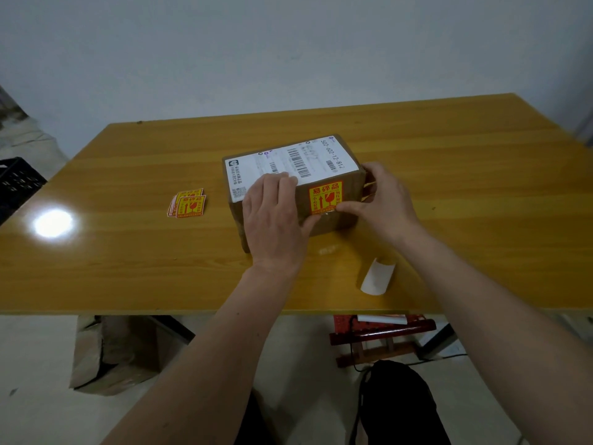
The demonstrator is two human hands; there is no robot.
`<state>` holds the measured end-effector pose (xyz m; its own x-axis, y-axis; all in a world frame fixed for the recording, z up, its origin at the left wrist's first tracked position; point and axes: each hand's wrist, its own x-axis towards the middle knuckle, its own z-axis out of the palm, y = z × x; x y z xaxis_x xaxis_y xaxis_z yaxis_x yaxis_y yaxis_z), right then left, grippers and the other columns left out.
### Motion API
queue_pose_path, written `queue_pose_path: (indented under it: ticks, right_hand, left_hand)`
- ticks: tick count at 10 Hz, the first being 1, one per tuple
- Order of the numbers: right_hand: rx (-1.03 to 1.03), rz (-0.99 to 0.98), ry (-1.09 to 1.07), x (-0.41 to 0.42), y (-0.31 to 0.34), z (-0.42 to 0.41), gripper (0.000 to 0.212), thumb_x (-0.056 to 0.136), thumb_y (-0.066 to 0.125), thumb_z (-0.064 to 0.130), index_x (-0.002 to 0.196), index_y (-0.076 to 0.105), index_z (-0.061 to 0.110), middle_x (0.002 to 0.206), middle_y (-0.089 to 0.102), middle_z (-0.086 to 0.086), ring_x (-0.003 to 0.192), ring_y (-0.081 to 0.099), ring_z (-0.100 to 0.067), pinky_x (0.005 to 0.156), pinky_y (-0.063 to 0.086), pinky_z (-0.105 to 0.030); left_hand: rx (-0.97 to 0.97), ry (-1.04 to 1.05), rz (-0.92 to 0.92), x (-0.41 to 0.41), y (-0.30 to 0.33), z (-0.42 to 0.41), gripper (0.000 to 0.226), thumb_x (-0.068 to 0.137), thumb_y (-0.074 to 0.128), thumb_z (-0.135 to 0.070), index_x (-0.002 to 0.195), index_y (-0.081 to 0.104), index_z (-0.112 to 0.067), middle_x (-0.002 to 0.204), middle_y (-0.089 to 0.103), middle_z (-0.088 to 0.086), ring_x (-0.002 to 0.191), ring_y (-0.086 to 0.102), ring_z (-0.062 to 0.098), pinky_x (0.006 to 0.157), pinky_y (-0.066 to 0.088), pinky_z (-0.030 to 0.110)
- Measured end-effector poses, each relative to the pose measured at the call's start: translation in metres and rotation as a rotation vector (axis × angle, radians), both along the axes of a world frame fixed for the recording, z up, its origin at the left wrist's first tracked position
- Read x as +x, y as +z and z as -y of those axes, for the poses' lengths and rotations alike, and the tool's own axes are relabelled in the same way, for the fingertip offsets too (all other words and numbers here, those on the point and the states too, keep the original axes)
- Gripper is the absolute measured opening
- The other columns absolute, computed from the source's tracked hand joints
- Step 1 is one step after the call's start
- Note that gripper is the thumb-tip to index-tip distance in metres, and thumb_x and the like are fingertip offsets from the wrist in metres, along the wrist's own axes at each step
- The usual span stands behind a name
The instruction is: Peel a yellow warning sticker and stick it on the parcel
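A brown cardboard parcel with a white shipping label on top sits mid-table. A yellow and red warning sticker lies flat on its near side face. My left hand rests on the parcel's near left corner, fingers over the label edge and thumb beside the sticker's lower left. My right hand clasps the parcel's right end, its thumb pressing the sticker's lower right corner. A small stack of spare warning stickers lies on the table to the left.
A curled white backing paper lies near the yellow wooden table's front edge. A black crate stands far left. Below the table are a cardboard box and a red stool.
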<state>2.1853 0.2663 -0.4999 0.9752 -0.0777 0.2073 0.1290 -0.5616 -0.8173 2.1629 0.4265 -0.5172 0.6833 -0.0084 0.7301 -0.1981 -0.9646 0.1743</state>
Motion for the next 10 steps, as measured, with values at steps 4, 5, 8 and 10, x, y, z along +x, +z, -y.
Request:
queue_pose_path:
  ticks: [4, 5, 8, 10]
  right_hand:
    - [-0.032, 0.103, 0.014, 0.008, 0.005, -0.010, 0.049, 0.084, 0.063, 0.043, 0.128, 0.051, 0.025, 0.118, 0.059, -0.002, 0.093, 0.051, -0.012, 0.069, 0.042, -0.024]
    - [-0.021, 0.089, 0.016, 0.010, 0.003, -0.012, 0.050, 0.083, 0.065, 0.042, 0.128, 0.050, 0.025, 0.119, 0.059, -0.003, 0.096, 0.055, -0.016, 0.069, 0.046, -0.025]
    - [-0.261, -0.024, 0.045, 0.004, 0.017, -0.020, 0.070, 0.075, 0.077, 0.022, 0.132, 0.038, 0.022, 0.134, 0.050, -0.006, 0.114, 0.055, -0.025, 0.089, 0.051, -0.041]
    - [-0.421, -0.122, 0.004, -0.019, 0.044, -0.008, 0.035, 0.092, 0.050, 0.013, 0.127, 0.049, 0.016, 0.127, 0.054, -0.009, 0.109, 0.055, -0.029, 0.080, 0.046, -0.037]
  left_hand:
    - [-0.228, -0.080, 0.035, 0.026, 0.004, -0.017, 0.044, 0.070, 0.065, -0.052, 0.086, 0.057, -0.011, 0.090, 0.062, 0.008, 0.091, 0.048, 0.021, 0.082, 0.033, 0.028]
    - [-0.260, -0.126, 0.002, 0.030, 0.006, -0.022, 0.037, 0.076, 0.060, -0.046, 0.087, 0.060, -0.010, 0.091, 0.063, 0.009, 0.090, 0.052, 0.024, 0.082, 0.032, 0.025]
    - [-0.128, -0.249, -0.258, 0.026, 0.026, -0.042, 0.038, 0.072, 0.076, -0.022, 0.103, 0.059, -0.009, 0.105, 0.061, 0.011, 0.101, 0.052, 0.026, 0.091, 0.039, 0.034]
    - [0.017, -0.236, -0.344, -0.003, 0.052, -0.049, 0.038, 0.088, 0.059, -0.019, 0.124, 0.051, -0.014, 0.124, 0.056, 0.007, 0.116, 0.046, 0.021, 0.100, 0.039, 0.037]
